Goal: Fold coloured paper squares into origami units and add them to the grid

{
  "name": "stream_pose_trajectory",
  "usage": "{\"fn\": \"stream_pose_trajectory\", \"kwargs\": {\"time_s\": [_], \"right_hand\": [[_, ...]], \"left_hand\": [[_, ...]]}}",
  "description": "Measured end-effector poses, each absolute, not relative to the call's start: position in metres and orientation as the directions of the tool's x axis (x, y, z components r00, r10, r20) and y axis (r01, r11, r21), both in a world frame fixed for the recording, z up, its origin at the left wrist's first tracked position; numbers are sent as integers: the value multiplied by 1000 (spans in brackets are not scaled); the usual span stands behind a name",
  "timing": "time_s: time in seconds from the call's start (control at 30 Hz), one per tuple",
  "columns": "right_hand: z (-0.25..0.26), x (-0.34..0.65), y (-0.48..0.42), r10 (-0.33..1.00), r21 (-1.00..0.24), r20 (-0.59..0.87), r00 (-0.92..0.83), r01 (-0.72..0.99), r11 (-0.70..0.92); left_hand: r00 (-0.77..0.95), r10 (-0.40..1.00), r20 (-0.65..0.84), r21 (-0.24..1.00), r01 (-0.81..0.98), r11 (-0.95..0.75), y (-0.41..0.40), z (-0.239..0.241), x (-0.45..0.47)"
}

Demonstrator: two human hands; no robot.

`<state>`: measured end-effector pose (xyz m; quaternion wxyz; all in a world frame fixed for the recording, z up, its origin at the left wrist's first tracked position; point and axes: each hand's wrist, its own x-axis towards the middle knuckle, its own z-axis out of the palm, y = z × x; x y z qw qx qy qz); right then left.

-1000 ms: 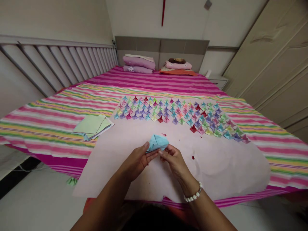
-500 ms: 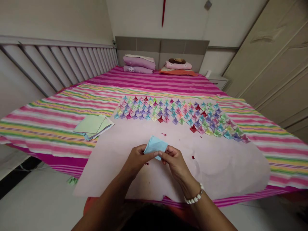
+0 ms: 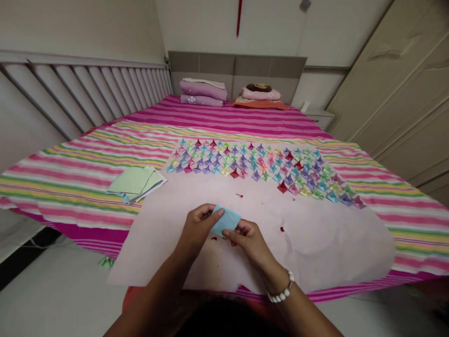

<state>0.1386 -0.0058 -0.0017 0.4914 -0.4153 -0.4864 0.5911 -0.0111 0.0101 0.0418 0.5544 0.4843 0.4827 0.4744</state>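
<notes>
Both hands, left hand (image 3: 198, 227) and right hand (image 3: 245, 236), pinch the blue paper (image 3: 226, 220) between fingertips; pressing evenly along the fold should crease it cleanly.

Light blue folded paper (image 3: 226, 220), small, flattish, pinched between both hands above pale sheet.

The light blue folded piece (image 3: 226, 220) is thin matt paper, creased sharp; the small coloured shapes (image 3: 259, 171) in rows are the same matt paper; the big pale sheet (image 3: 315, 234) looks like smooth matt paper too. The striped bedspread (image 3: 87, 159) is soft woven cloth; the wrist beads (image 3: 280, 293) are glossy.
</notes>
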Motion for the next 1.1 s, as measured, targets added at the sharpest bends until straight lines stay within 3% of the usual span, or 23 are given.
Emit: {"fn": "stream_pose_trajectory", "kwargs": {"time_s": [0.3,0.5,0.6,0.83,1.1], "right_hand": [[-2,139,-9,991,-973,-25,-131,-223,-54],[-5,143,-8,998,-984,28,-49,-176,19],[-6,144,-8,999,-989,34,-10,-148,32],[-4,142,-8,999,-987,37,18,-154,40],[-3,143,-8,998,-980,51,-23,-192,46]], "left_hand": [[97,995,-34,998,-55,40,11,35,-14],[79,962,263,962,60,-268,9,29,-21],[105,936,335,932,108,-346,7,29,-24],[140,924,357,931,30,-364,6,25,-24],[217,920,328,936,60,-348,2,26,-23]]}}
